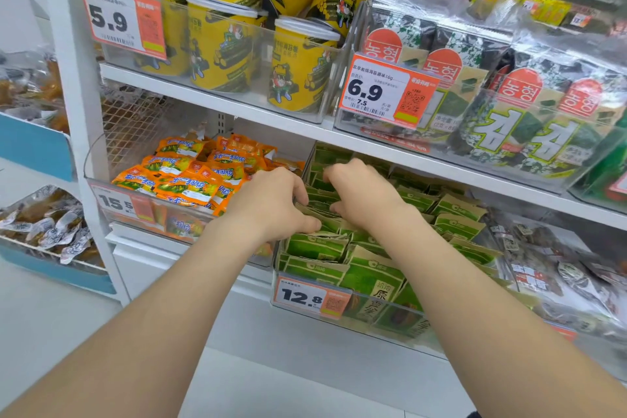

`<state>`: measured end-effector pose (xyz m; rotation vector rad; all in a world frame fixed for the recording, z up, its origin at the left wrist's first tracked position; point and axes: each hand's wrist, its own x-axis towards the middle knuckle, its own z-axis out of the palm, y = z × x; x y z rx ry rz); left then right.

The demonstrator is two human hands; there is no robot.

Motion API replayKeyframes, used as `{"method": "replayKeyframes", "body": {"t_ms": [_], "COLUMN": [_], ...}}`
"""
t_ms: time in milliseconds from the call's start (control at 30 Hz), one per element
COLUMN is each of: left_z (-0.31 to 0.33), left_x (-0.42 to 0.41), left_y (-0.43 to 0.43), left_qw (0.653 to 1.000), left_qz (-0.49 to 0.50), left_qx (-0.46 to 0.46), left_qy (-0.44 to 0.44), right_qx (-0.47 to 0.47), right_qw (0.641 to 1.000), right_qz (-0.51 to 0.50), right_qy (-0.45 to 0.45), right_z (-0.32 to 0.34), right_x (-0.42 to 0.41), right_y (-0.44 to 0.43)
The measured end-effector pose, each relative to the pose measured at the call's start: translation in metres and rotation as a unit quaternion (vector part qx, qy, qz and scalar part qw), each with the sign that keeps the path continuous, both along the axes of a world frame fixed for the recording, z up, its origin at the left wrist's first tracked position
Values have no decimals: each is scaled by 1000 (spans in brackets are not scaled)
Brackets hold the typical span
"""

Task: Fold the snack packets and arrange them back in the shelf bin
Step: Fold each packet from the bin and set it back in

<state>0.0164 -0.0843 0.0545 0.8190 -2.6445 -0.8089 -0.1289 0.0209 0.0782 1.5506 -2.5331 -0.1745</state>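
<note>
Clear shelf bin [383, 322] stood packed front to back with upright green snack packets [458, 209]. Left hand [271, 204] sat at the bin's left side, grip clamped, thumb against fingers, on one packet's top edge. Right hand [359, 193] lay just beside it, fingers curled down among packets; whether that grip held one, unclear.

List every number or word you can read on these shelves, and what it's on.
"5.9": upper-left tag, yellow tub bin.
"6.9" and "7.5": upper-right tag, seaweed bin.
"12.8": lower-right tag, green packet bin.
"15": lower-left tag, orange packet bin.
Small print and packet lettering: too blurred.
</note>
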Motion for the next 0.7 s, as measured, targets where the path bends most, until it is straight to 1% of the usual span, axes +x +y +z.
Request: {"method": "replayKeyframes", "body": {"t_ms": [100, 200, 333, 400, 433, 467, 533, 600, 633, 700], "left_z": [0, -1, -2, -2, -3, -3, -3, -2, -2, -1], "left_x": [-1, -2, -2, -3, -4, -5, -5, -4, -3, -1], "left_y": [2, 4, 3, 3, 3, 2, 2, 2, 2, 2], "left_qw": [1000, 1000, 1000, 999, 999, 999, 999, 999, 999, 999], "left_qz": [5, 15, 21, 22, 23, 23, 23, 20, 16, 10], "left_qx": [-8, -14, -18, -27, -32, -35, -34, -33, -33, -30], "left_qy": [-1, -2, 10, 8, 7, 7, 9, 13, 14, 15], "right_qx": [28, 21, -89, -132, -129, -103, -26, 33, 51, 47], "right_qw": [999, 1000, 992, 985, 985, 988, 993, 995, 995, 996], "right_qz": [31, 0, -87, -111, -116, -118, -116, -95, -81, -58], "right_qy": [4, 13, -6, -4, 0, 1, -1, 6, 4, -49], "right_z": [-5, -7, -11, -14, -14, -14, -10, -7, -6, -8], "right_x": [-5, -11, -14, -15, -16, -16, -16, -12, -9, -1], "right_y": [-9, -17, -19, -21, -22, -25, -30, -33, -33, -24]}}
